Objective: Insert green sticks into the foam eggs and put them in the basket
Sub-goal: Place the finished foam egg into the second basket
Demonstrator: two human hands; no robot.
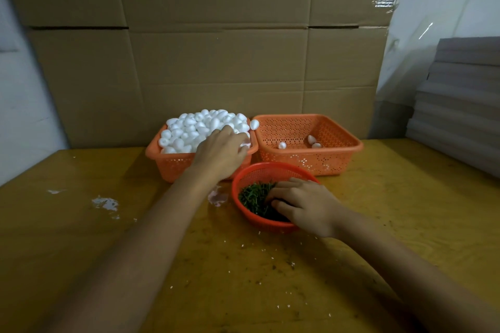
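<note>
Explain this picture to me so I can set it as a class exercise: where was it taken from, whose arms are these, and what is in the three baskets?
There is no machine here: a person works with bare hands, and the one picture comes from a camera worn on their head, looking forward and down. The left hand rests on a heap of white foam eggs in the square orange basket on the left. The right hand reaches into the round red basket of green sticks, nearer the person. A second square orange basket, on the right, holds three eggs. All stand on a yellow table before a cardboard wall. Whether the fingers of either hand already grip something is hidden.
</note>
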